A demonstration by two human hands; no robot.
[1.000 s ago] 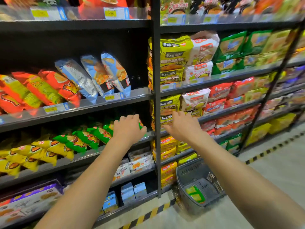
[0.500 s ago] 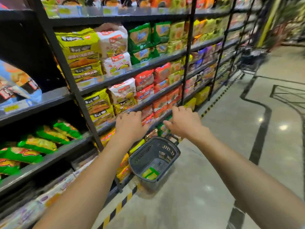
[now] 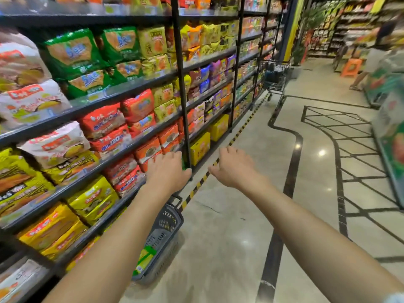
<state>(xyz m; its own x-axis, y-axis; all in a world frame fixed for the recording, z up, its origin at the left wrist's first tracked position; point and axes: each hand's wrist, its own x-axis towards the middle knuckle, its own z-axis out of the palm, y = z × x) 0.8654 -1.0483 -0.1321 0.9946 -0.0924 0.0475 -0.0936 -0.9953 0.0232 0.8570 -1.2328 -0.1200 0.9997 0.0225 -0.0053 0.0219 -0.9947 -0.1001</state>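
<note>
My left hand (image 3: 167,171) is stretched out in front of the lower shelves, back up, fingers loosely bent downward, and I see nothing held in it. My right hand (image 3: 236,169) hovers over the aisle floor beside it, fingers relaxed and spread, empty. Under my left forearm a grey plastic basket (image 3: 168,228) stands on the floor against the shelf foot. A green and yellow packet (image 3: 145,256) lies inside it.
Black shelves (image 3: 135,88) full of noodle multipacks run along the left. A yellow-black strip (image 3: 196,189) marks their foot. A shopping cart (image 3: 275,77) stands further down the aisle. At far right are a person (image 3: 371,57), an orange stool (image 3: 350,66) and a display (image 3: 391,127).
The view has swung right, from the snack shelves to the noodle shelves and down the aisle. Both hands stay stretched out in front; the basket now lies under my left arm.
</note>
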